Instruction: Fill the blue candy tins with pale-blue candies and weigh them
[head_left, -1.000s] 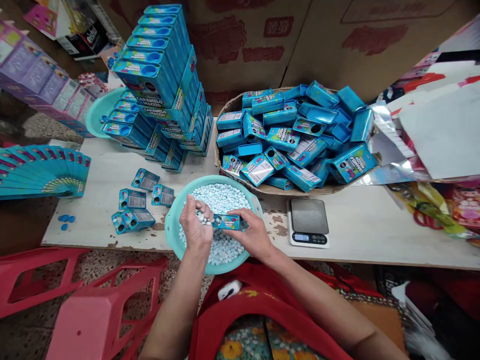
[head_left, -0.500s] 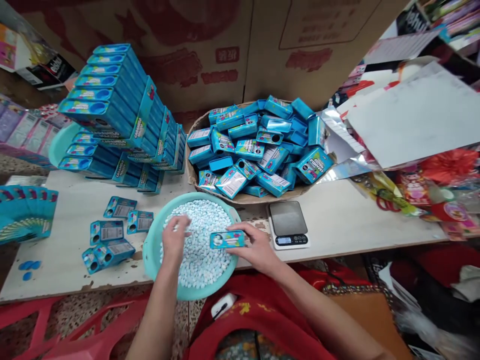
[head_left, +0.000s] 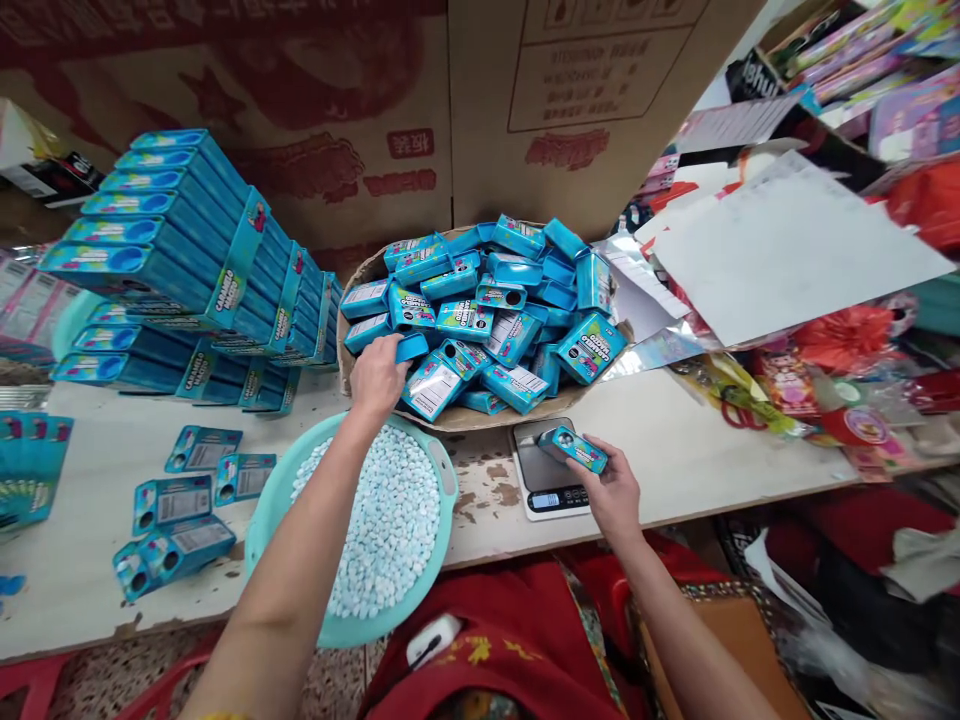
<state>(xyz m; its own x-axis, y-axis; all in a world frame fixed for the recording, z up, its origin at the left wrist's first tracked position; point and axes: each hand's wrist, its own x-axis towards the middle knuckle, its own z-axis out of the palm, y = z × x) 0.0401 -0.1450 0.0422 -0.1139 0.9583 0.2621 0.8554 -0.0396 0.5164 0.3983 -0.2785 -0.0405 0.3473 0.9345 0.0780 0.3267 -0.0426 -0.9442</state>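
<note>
My right hand (head_left: 611, 487) grips a small blue candy box (head_left: 576, 447) and holds it over the platform of a small digital scale (head_left: 541, 478). My left hand (head_left: 377, 376) reaches into a basket (head_left: 352, 375) heaped with several blue boxes, its fingers closed on a blue box (head_left: 412, 347) at the near left of the heap. Below that arm a teal bowl (head_left: 444, 462) full of small pale blue and white candies (head_left: 382, 520) sits at the table's front edge.
A tall stack of blue cartons (head_left: 180, 270) stands at the back left. Several small blue boxes (head_left: 176, 500) lie on the white table (head_left: 697, 450) to the left. Papers, foil and colourful packets (head_left: 787, 290) crowd the right. Cardboard boxes (head_left: 450, 100) form the back wall.
My right hand carried its box from over the bowl to the scale on the right. My left hand left the candies and reached forward into the basket. The view shifted right.
</note>
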